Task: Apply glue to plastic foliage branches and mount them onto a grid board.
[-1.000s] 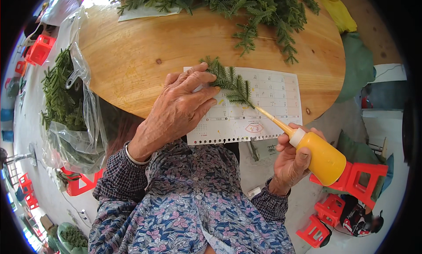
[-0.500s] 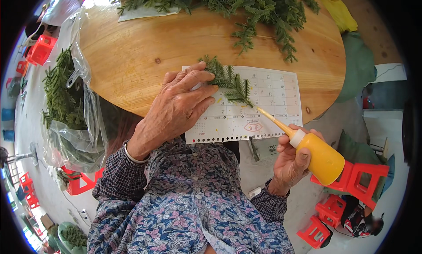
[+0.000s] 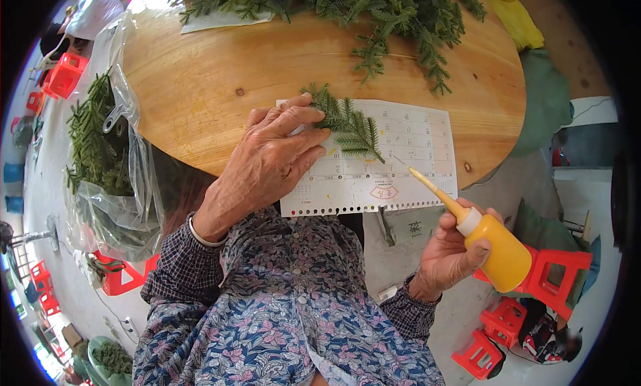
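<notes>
A green fir-like sprig (image 3: 359, 132) lies on a calendar sheet (image 3: 417, 146) at the table's near edge, its bare stem end pointing right and toward me. My left hand (image 3: 277, 142) holds the sprig's leafy far-left end, fingertips pressed together on it against the sheet. In my right hand (image 3: 454, 252) is a yellow squeeze bottle (image 3: 499, 256) with a long tapered nozzle, fingers and thumb wrapped round its upper body. The nozzle tip hovers right of the stem end, apart from it. A fine thin line reaches from the tip toward the stem.
A heap of green sprigs (image 3: 394, 12) covers the far side of the round wooden table (image 3: 200, 86). At the left hangs a clear plastic bag (image 3: 143, 179) holding more sprigs. Red stools (image 3: 564, 276) stand on the floor at right, and others at left.
My right hand has drawn the bottle back to the right and toward me, so the nozzle tip has left the stem end. My left hand and the sprig stay nearly still.
</notes>
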